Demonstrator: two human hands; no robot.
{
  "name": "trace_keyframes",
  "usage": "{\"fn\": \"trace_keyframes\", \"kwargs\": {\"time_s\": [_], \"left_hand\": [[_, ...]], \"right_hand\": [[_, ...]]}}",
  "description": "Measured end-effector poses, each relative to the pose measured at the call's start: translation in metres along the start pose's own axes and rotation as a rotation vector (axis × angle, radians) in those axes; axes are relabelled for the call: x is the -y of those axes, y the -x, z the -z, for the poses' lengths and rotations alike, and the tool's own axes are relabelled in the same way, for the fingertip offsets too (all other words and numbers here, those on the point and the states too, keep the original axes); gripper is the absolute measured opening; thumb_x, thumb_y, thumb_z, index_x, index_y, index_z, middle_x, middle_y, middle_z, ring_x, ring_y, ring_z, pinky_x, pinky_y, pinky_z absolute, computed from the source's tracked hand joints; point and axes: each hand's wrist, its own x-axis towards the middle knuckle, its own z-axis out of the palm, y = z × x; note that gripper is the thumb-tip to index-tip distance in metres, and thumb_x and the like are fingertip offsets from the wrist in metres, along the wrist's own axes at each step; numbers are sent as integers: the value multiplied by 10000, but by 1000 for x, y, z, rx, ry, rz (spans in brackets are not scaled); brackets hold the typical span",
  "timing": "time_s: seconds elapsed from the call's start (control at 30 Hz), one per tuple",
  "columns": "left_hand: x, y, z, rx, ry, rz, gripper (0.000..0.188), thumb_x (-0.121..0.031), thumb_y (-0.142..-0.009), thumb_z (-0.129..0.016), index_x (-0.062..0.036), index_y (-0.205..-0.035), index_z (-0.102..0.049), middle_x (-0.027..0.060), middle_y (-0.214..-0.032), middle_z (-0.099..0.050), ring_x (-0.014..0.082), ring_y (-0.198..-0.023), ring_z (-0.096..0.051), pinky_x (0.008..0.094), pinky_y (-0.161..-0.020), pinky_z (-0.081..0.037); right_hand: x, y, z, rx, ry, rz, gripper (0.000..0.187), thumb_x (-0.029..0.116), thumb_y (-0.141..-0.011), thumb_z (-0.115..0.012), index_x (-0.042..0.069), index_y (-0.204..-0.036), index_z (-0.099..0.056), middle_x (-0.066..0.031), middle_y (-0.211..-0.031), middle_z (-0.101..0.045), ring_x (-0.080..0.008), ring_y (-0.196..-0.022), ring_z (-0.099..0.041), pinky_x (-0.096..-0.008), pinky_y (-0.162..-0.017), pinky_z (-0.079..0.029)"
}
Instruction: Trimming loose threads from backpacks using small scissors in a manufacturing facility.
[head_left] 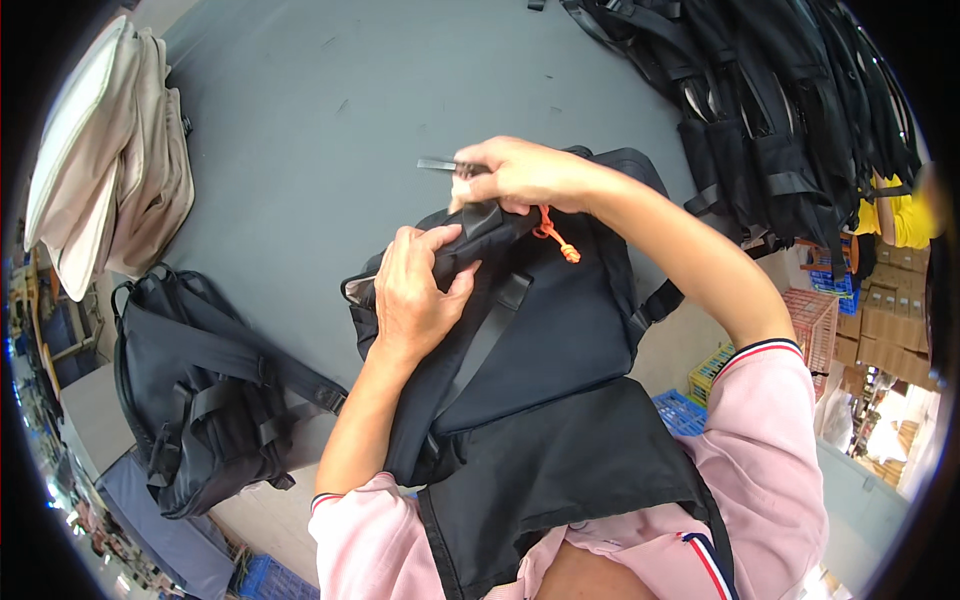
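A black backpack [560,310] lies before me on the grey table, its near side against my black apron. My left hand [412,290] grips the bag's upper left edge, fingers and thumb pressing the black fabric together. At the bag's far edge, my right hand [510,178] is closed around what look like small thread snips [437,164]. Their slim metal tip sticks out to the left, blurred by motion, and my fingers hide the rest. An orange knotted cord [562,244] hangs from under my right palm; where it is fastened is hidden.
Another black backpack [205,390] rests at the table's left edge. Several beige bags [120,150] stand stacked at the far left. Many black bags [760,120] are piled at the far right, near a person in yellow [905,215]. Plastic crates [810,325] and cardboard boxes [893,325] stand beyond.
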Motion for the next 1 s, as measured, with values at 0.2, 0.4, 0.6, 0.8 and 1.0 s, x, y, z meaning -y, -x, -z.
{"fn": "trace_keyframes", "kwargs": {"time_s": [0.2,0.4,0.6,0.8,1.0], "left_hand": [[12,-8,0,-22,-23,52,515,-45,-605,-763,-72,-1077,-561,95,-784,-527,252,-649,-546,337,-557,-461],[21,-8,-5,-69,37,59,654,-72,-603,-758,-197,-1212,-556,83,-788,-433,243,-631,-479,352,-543,-422],[16,-20,4,75,44,179,599,-34,-612,-731,-157,-1176,-573,91,-810,-447,261,-676,-509,367,-596,-446],[4,-22,9,186,90,281,571,15,-629,-699,-104,-1170,-562,89,-824,-459,259,-731,-523,358,-648,-447],[5,-18,7,175,64,263,551,33,-637,-697,-90,-1158,-567,83,-817,-463,251,-721,-521,351,-642,-443]], "right_hand": [[0,40,-36,-609,13,458,68,42,-895,-524,4,-935,-564,-58,-839,-644,-93,-465,-531,-229,-468,-440],[-5,53,-34,-528,518,275,247,54,-742,-687,42,-967,-585,-64,-857,-549,-137,-620,-553,-244,-539,-449],[-12,44,-28,-531,629,368,209,65,-736,-693,36,-921,-598,-57,-826,-521,-177,-620,-549,-275,-526,-445],[-10,34,-18,-434,654,415,185,77,-731,-679,45,-891,-591,-63,-811,-496,-225,-606,-546,-325,-517,-428],[-5,31,-9,-319,721,434,161,108,-739,-673,55,-853,-572,-62,-826,-499,-252,-630,-559,-360,-523,-423]]}}
